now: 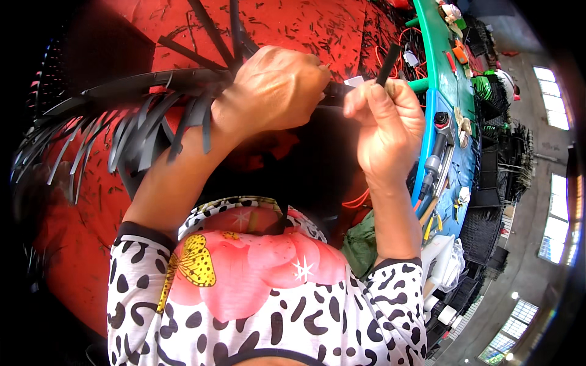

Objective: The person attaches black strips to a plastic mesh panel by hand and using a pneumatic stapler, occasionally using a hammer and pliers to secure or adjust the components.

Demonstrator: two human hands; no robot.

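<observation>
My left hand [278, 85] is closed in a fist beside a dark curved frame [128, 85]. Its fingertips are turned away, so what they grip is hidden. Many loose black flat strips [143, 131] hang from the frame over my left forearm, and a few stiff strips [213, 33] stick up beyond that hand. To the right, my right hand [390, 125] pinches a short black strip [389, 64] between thumb and fingers, with its end pointing up. The two hands are a little apart, with a dark piece partly visible between them.
Red sheeting [293, 30] strewn with black scraps lies beyond and to the left. At right runs a blue and green table [429, 134] bearing a power tool [436, 152] and yellow-handled pliers [434, 224]. Orange cord [356, 200] and green cloth [361, 244] are near my right arm.
</observation>
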